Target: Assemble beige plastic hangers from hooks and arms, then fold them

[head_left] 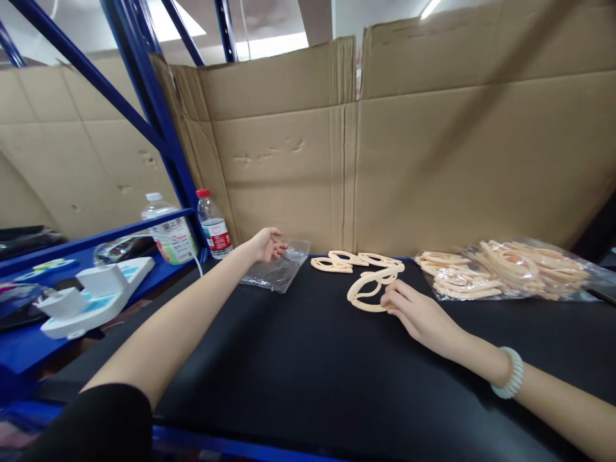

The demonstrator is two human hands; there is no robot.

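In the head view, the right hand (414, 313) pinches a looped beige piece (370, 276) by its near right side; it extends left of the fingertips (391, 299), near the worktop's (308, 372) back edge. The left hand (267, 246), fingers loosely open, overlaps a clear bag (283, 273) near that edge, contact unclear.

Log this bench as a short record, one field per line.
Left hand: loosely open at a clear bag; contact unclear
Right hand: holding a pale looped piece
Back: more looped pieces before cardboard
Far right: similar pieces in clear plastic
Left: red-capped bottle, white-capped bottle, power strip
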